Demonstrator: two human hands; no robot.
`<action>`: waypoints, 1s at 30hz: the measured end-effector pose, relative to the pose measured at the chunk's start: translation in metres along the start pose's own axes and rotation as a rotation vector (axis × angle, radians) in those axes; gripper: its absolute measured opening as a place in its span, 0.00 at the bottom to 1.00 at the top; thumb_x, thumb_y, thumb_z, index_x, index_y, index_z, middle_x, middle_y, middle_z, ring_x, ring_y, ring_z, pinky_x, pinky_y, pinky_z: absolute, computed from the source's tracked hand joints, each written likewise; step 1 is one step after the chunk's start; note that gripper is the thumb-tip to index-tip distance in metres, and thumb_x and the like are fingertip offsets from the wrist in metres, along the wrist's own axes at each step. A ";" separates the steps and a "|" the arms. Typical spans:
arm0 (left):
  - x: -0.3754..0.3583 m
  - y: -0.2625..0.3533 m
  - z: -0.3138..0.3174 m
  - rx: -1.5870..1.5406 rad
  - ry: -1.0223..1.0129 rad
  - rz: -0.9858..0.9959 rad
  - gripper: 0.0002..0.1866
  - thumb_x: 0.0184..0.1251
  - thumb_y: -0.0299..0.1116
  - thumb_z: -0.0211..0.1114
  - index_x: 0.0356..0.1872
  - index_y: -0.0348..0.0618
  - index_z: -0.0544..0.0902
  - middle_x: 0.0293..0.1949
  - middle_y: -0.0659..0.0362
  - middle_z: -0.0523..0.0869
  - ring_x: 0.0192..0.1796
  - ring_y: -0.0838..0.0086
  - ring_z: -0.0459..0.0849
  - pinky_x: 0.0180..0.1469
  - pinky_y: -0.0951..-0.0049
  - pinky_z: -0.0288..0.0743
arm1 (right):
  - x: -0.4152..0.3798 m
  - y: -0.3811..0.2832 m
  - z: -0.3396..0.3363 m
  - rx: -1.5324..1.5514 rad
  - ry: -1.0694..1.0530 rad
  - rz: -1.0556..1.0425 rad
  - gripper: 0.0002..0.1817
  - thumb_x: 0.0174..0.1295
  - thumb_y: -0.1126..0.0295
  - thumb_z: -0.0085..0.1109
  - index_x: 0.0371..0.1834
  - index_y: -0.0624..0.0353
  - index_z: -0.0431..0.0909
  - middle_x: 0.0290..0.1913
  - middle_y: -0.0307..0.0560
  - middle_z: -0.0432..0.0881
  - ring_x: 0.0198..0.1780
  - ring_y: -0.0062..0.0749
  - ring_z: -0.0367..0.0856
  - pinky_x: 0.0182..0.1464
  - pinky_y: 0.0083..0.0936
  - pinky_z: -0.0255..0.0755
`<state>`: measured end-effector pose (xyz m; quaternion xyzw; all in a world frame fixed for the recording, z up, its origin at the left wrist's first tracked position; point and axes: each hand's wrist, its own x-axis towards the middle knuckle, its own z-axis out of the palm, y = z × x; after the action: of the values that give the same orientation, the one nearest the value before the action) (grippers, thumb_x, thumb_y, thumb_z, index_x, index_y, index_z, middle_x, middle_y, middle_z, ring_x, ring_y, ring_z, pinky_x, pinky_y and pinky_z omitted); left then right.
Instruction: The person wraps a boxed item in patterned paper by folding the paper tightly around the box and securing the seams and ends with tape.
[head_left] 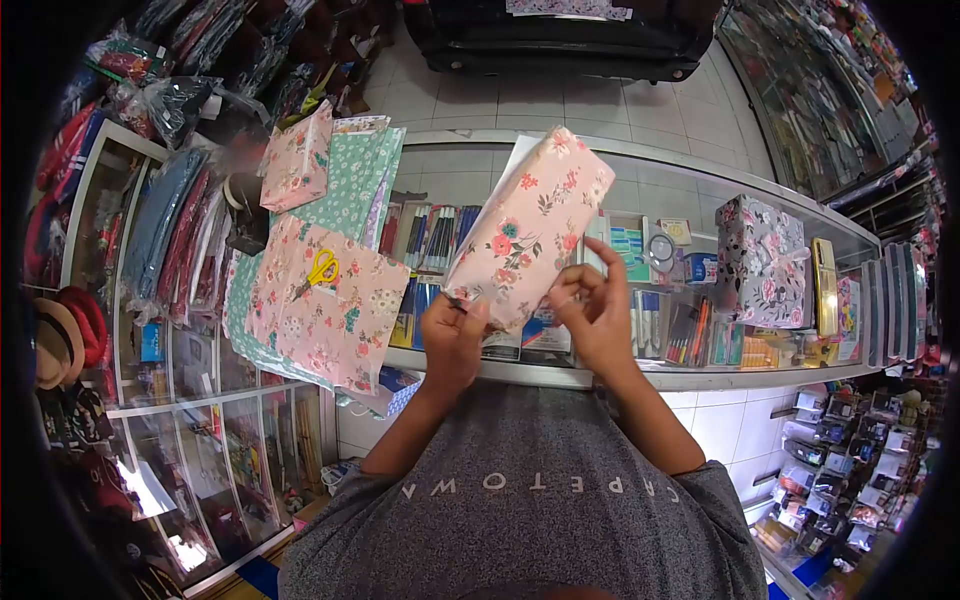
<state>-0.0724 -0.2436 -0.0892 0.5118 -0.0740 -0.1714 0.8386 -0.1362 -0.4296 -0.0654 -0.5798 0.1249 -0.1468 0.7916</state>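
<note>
A box-shaped package (535,225) in pink floral wrapping paper is tilted above the glass counter in front of me. My left hand (455,340) is closed on its lower left corner, thumb against the paper. At the lower right edge is my right hand (600,315), its thumb and curled fingers against the paper and its index finger raised. Whether those fingers also pinch something small is hidden. To the left, yellow-handled scissors (322,268) lie on a sheet of pink floral paper (350,320).
Another pink floral package (298,160) rests on green floral paper (345,200) at the left. A grey floral box (762,262) with a ribbon stands on the glass counter (660,160) at the right, near a gold box (825,285). Pens and stationery show under the glass.
</note>
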 end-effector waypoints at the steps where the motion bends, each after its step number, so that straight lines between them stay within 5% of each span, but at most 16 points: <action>1: 0.001 0.002 -0.009 0.000 -0.002 0.001 0.21 0.79 0.28 0.64 0.67 0.27 0.74 0.57 0.49 0.88 0.55 0.69 0.90 0.57 0.70 0.85 | 0.005 0.002 -0.006 -0.065 0.088 -0.117 0.45 0.66 0.73 0.74 0.80 0.64 0.54 0.52 0.47 0.80 0.43 0.22 0.79 0.45 0.17 0.74; 7: -0.005 0.020 -0.060 0.087 -0.164 -0.046 0.26 0.72 0.31 0.70 0.66 0.24 0.78 0.58 0.50 0.89 0.58 0.69 0.90 0.63 0.68 0.82 | 0.028 -0.029 -0.035 -0.409 0.245 -0.529 0.37 0.66 0.74 0.72 0.77 0.63 0.65 0.59 0.48 0.83 0.50 0.26 0.81 0.54 0.24 0.74; 9: -0.010 0.027 -0.070 0.151 -0.148 -0.062 0.30 0.68 0.38 0.75 0.64 0.25 0.81 0.56 0.50 0.91 0.56 0.69 0.91 0.62 0.67 0.83 | 0.029 -0.038 -0.037 -0.297 0.016 -0.325 0.32 0.66 0.73 0.72 0.73 0.64 0.71 0.57 0.48 0.86 0.53 0.27 0.82 0.56 0.25 0.74; 12: -0.018 0.039 -0.077 0.186 -0.128 -0.079 0.36 0.59 0.48 0.81 0.58 0.25 0.85 0.52 0.50 0.93 0.51 0.69 0.93 0.57 0.67 0.86 | 0.029 -0.046 -0.031 -0.311 -0.043 -0.206 0.25 0.67 0.71 0.73 0.65 0.66 0.79 0.52 0.45 0.89 0.52 0.24 0.84 0.53 0.23 0.75; 17: -0.035 0.061 -0.101 0.227 -0.125 -0.063 0.34 0.59 0.46 0.82 0.57 0.26 0.86 0.51 0.51 0.93 0.51 0.70 0.92 0.53 0.70 0.86 | 0.023 -0.042 -0.022 -0.211 -0.186 0.120 0.23 0.68 0.71 0.74 0.64 0.67 0.82 0.52 0.44 0.90 0.49 0.21 0.85 0.52 0.21 0.77; 23: -0.082 0.095 -0.115 0.051 -0.045 -0.102 0.26 0.62 0.30 0.81 0.58 0.27 0.86 0.52 0.54 0.93 0.51 0.71 0.92 0.56 0.69 0.85 | 0.004 -0.024 0.019 -0.083 -0.212 0.252 0.23 0.67 0.75 0.75 0.63 0.71 0.80 0.52 0.48 0.91 0.51 0.26 0.89 0.57 0.24 0.83; 27: -0.123 0.118 -0.127 -0.043 -0.003 -0.081 0.32 0.55 0.35 0.86 0.59 0.28 0.87 0.51 0.55 0.94 0.51 0.70 0.92 0.58 0.67 0.85 | -0.011 -0.010 0.045 -0.038 -0.349 0.378 0.23 0.67 0.77 0.74 0.63 0.70 0.79 0.53 0.51 0.91 0.52 0.28 0.90 0.58 0.25 0.84; 30: -0.145 0.141 -0.123 -0.046 0.080 -0.071 0.46 0.48 0.41 0.86 0.70 0.30 0.79 0.56 0.55 0.90 0.59 0.70 0.87 0.67 0.65 0.78 | -0.024 -0.003 0.074 -0.001 -0.428 0.462 0.23 0.67 0.78 0.74 0.63 0.70 0.79 0.54 0.53 0.91 0.53 0.29 0.91 0.59 0.26 0.84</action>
<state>-0.1407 -0.0297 -0.0149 0.5011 -0.0182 -0.1820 0.8459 -0.1311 -0.3560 -0.0398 -0.5542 0.0840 0.1624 0.8120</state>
